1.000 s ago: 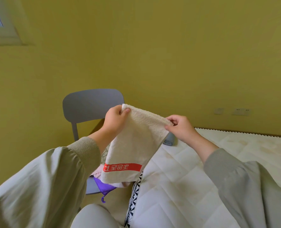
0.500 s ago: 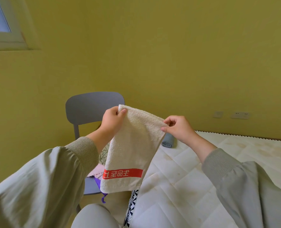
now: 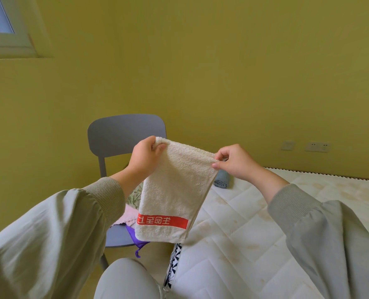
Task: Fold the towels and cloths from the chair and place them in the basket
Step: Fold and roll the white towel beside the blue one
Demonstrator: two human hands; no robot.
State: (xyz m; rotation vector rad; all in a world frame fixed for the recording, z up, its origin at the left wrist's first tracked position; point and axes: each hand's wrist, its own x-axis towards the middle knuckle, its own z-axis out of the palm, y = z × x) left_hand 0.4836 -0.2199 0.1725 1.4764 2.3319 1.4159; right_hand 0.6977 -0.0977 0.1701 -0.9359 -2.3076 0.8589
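Cream towel is in the air, hanging by its top edge over the right edge of the chair seat and the near left corner of the mattress. Red printed band sits near the bottom hem.

Left hand: fingers curled round the top left corner. Right hand: thumb and forefinger pinching the top right corner, other fingers loosely curled.

My read on handling:
- Light, soft terry with no stiffness, so it drapes wherever it isn't held.
- The pile gives grip, so slipping is unlikely.
- Not fragile.
- The top edge looks rounded, so I think it's already doubled over.
- Best hold is the two top corners, as I have them. For the next fold I'd bring corner to corner or lay it on the mattress.

Versus a second ago, almost nothing has moved. Same two corner grips, same hang. The top edge looks a touch tauter, and more of the grey rolled cloth at the mattress's far left corner shows past the towel's right edge.

Pink cloth and purple cloth are still on the chair seat. Basket isn't in view.
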